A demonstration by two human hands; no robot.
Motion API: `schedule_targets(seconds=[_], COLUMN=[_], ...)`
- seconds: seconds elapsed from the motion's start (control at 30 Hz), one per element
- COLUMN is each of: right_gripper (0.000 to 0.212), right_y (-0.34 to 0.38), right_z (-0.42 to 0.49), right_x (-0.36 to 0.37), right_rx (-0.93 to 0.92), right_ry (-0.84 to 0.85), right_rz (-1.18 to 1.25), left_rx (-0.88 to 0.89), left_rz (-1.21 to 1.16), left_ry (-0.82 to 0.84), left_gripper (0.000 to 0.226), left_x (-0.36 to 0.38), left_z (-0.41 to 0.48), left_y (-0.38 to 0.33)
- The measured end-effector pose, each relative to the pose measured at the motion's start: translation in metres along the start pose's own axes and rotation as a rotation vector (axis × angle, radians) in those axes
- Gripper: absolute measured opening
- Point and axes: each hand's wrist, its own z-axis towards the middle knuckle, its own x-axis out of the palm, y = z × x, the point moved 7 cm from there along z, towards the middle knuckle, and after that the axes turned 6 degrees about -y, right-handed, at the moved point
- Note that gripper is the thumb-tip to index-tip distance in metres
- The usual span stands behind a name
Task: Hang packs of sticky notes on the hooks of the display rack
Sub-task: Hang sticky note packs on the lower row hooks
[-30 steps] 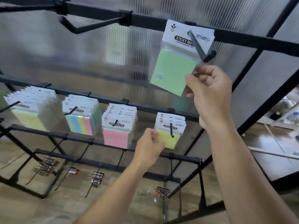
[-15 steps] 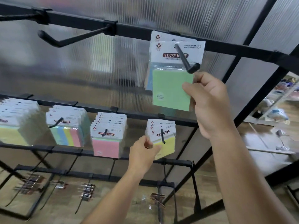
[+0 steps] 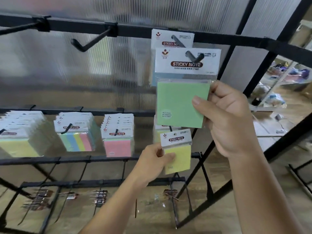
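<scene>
My right hand [image 3: 226, 115] pinches the right edge of a green sticky-note pack [image 3: 179, 102], whose white header sits at the upturned tip of a black top-row hook [image 3: 194, 56]. Another pack [image 3: 170, 39] hangs further back on the same hook. Lower down, my left hand [image 3: 152, 164] pinches a small yellow sticky-note pack [image 3: 179, 156] by its left edge, in front of the rightmost middle-row hook [image 3: 170, 128], where more yellow packs hang. The small pack looks clear of that hook.
An empty black hook [image 3: 91, 41] juts from the top bar [image 3: 135, 30] to the left. Middle-row hooks carry stacks of pink [image 3: 118, 137], striped [image 3: 76, 134] and yellow-green packs [image 3: 18, 134]. Low hooks hold metal clips [image 3: 99, 196]. A ribbed translucent panel stands behind the rack.
The green pack has slid forward along the top hook to its tip. My left hand has drawn a small yellow pack down and away from the stack on the middle hook.
</scene>
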Motion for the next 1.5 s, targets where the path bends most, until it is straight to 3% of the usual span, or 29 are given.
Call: schedule_targets(seconds=[0.2, 0.27, 0.37, 0.5, 0.8, 0.9, 1.3, 1.5], right_gripper=[0.021, 0.019, 0.018, 0.018, 0.019, 0.008, 0.013, 0.026], right_y=[0.025, 0.032, 0.042, 0.053, -0.006, -0.013, -0.010, -0.011], right_z=[-0.039, -0.049, -0.057, -0.068, -0.141, -0.167, -0.258, -0.285], right_x=[0.006, 0.006, 0.009, 0.015, -0.040, -0.068, -0.211, -0.319], right_rx=[-0.073, -0.088, -0.122, -0.165, 0.155, 0.198, 0.312, 0.361], right_ry=[-0.057, -0.098, -0.160, -0.212, -0.504, -0.583, -0.982, -1.080], right_rz=[-0.012, -0.026, -0.077, -0.107, -0.352, -0.374, -0.285, -0.293], left_rx=[0.065, 0.085, 0.095, 0.117, 0.035, 0.005, -0.101, -0.169], left_rz=[-0.086, -0.122, -0.199, -0.244, -0.302, -0.303, -0.204, -0.131], left_ry=[0.051, 0.047, 0.058, 0.048, 0.126, 0.169, 0.432, 0.476], left_gripper=[0.011, 0.028, 0.012, 0.019, 0.016, 0.017, 0.017, 0.017], left_x=[-0.014, -0.022, -0.032, -0.040, -0.026, -0.001, 0.164, 0.275], left_z=[-0.030, -0.036, -0.045, -0.058, -0.072, -0.069, -0.076, -0.069], left_y=[-0.023, -0.026, -0.027, -0.028, -0.012, -0.011, -0.014, -0.013])
